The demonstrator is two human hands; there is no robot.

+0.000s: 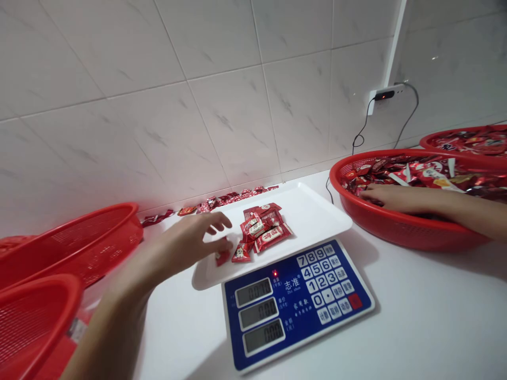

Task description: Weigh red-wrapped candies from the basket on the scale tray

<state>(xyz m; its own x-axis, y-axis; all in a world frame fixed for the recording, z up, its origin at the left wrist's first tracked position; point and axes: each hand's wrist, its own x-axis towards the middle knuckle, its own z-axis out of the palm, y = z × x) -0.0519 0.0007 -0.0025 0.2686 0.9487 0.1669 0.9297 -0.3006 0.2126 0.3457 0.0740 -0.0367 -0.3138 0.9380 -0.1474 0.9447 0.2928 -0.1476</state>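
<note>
My left hand (200, 237) hovers over the left side of the white tray (312, 211) on a weighing scale, thumb and fingers apart. Just under its thumb lies a small red wrapped candy (222, 257); whether they touch is unclear. Beside it, a loose pile of red candy packets (264, 224) rests on the tray. My right hand (390, 198) reaches into a red basket (396, 227) filled with red wrapped candies (431, 171). Its fingertips are buried among the packets, so their grip is hidden. Below the tray is the scale's blue panel (297, 306) with displays and keys.
Red baskets (114, 232) stand at the left, one (47, 311) nearer. Another filled basket (455, 136) sits at the far right. Candies (233, 197) line the foot of the tiled wall. A power strip (376, 100) with cords hangs on the wall.
</note>
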